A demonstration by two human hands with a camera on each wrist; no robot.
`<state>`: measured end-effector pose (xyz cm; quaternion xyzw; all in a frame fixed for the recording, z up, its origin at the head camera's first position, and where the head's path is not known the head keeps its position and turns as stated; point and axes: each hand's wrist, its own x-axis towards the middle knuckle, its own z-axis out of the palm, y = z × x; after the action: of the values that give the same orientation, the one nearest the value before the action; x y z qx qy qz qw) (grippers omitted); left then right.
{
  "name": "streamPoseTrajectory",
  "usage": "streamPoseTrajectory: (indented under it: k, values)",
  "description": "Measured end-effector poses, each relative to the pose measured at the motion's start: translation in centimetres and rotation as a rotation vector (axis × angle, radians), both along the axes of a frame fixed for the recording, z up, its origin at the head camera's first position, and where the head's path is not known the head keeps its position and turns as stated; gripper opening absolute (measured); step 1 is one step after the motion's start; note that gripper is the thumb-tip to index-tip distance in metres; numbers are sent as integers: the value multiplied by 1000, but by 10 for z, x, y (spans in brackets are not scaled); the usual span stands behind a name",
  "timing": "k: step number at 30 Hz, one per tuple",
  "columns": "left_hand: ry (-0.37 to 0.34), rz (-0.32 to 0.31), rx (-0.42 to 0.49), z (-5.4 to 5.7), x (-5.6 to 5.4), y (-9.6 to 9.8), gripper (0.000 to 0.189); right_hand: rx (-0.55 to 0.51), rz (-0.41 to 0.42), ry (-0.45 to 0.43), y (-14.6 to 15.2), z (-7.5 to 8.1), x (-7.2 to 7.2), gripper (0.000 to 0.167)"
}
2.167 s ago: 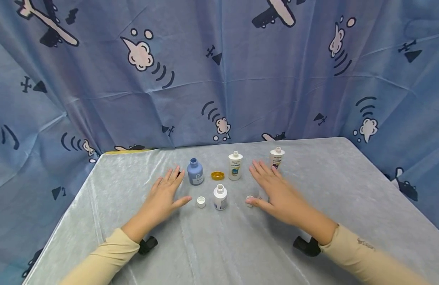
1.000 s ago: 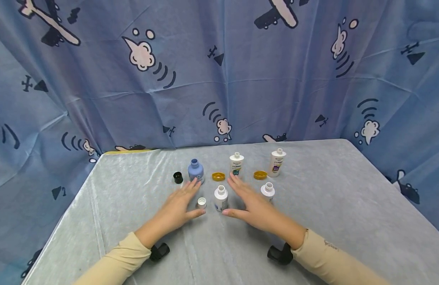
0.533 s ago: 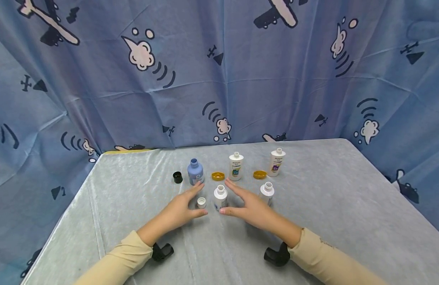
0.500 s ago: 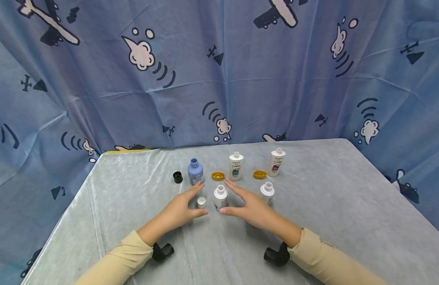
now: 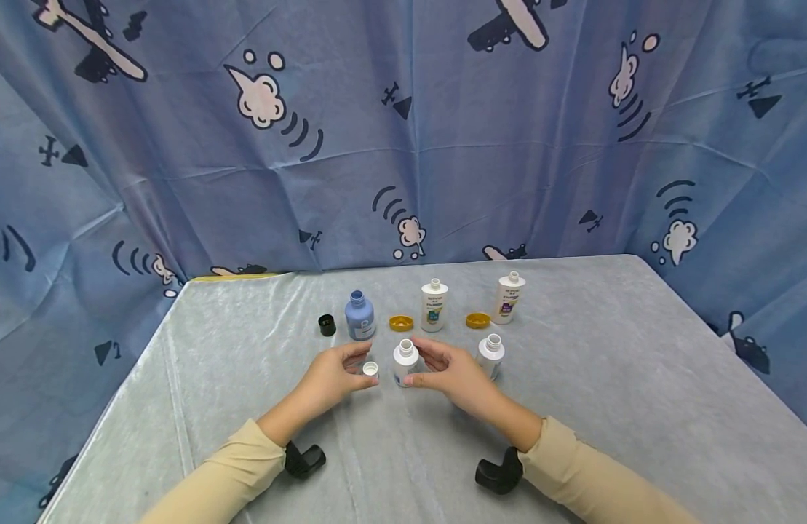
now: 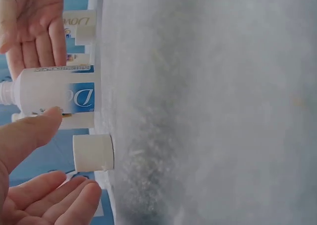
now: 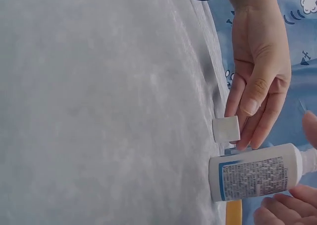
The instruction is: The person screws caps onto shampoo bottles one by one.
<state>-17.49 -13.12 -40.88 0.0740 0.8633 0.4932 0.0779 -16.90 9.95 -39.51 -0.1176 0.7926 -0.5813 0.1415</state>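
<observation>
In the head view, my left hand (image 5: 327,382) is beside a small white screw cap (image 5: 370,370), thumb and fingers spread on either side of it. The left wrist view shows a gap between those fingers and the cap (image 6: 93,152), which stands on the cloth. My right hand (image 5: 463,380) is at the right side of an uncapped white Dove bottle (image 5: 404,364) standing upright. Its thumb and fingers are parted around the bottle without closing; contact cannot be told. In the right wrist view the bottle (image 7: 255,173) stands near the right fingertips.
Behind are a blue bottle (image 5: 359,317), a black cap (image 5: 327,325), two amber caps (image 5: 401,323) (image 5: 478,321) and two white bottles (image 5: 434,306) (image 5: 509,298). Another white bottle (image 5: 491,355) stands behind my right hand. Grey cloth (image 5: 606,378) covers the table; a blue curtain hangs behind.
Both hands have moved inward from over the outer bottles. My left hand has come down beside the white cap, and my right hand to the white Dove bottle, their fingers drawing in.
</observation>
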Motion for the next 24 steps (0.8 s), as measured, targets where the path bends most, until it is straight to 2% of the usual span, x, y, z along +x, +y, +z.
streamPoseTrajectory:
  k: [4, 9, 13, 24]
  values:
    - [-26, 20, 42, -1, -2, 0, 56, -53, -40, -42, -2, -3, -2, 70]
    - [-35, 37, 43, -4, -4, 0, 44, -114, -63, -67, -5, -7, -4, 67]
    - [-44, 30, 44, -7, -6, 1, 45, -165, -79, -77, -8, -11, -4, 66]
    - [-74, 28, 63, -12, -10, 2, 43, -194, -183, -78, -16, -17, -8, 57]
